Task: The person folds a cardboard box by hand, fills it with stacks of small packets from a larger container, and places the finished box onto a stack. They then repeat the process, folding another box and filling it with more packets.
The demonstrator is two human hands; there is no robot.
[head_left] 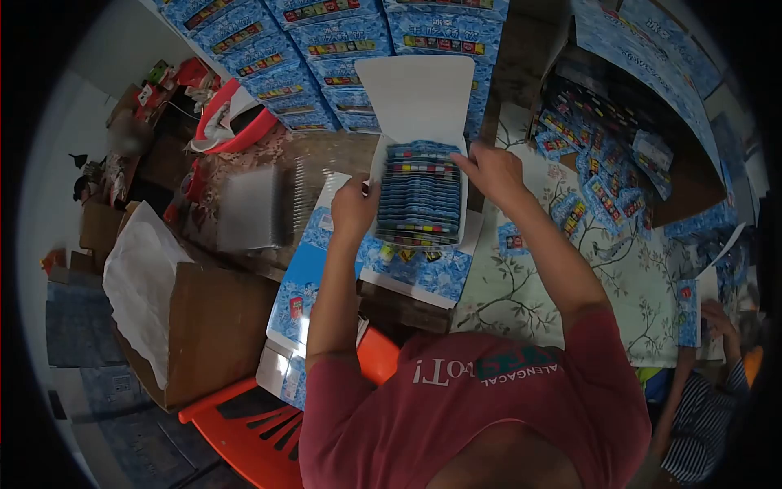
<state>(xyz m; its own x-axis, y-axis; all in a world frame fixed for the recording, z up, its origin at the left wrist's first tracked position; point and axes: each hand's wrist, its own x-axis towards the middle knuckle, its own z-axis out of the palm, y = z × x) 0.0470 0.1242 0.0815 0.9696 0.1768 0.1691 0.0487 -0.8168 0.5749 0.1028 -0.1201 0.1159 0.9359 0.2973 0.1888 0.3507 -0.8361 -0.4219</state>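
Observation:
In the head view, an open cardboard display box (pixel 377 167) stands in front of me with its white lid (pixel 419 98) raised at the back. Tightly packed rows of blue packets (pixel 419 196) fill it. My left hand (pixel 353 209) is closed at the box's left wall, its fingertips partly hidden. At the back right corner, my right hand (pixel 495 171) holds the box's edge, with the thumb reaching over the packets. Under the box lies flat blue-and-white printed cardboard (pixel 440 279).
Stacked blue boxes (pixel 338 49) rise behind. On the right, a large carton (pixel 692 191) spills loose packets (pixel 603 183) onto the patterned tablecloth (pixel 529 281). Clear plastic sheets (pixel 248 208) lie left, above a lined brown carton (pixel 216 326). Another person's hand (pixel 720 322) shows far right.

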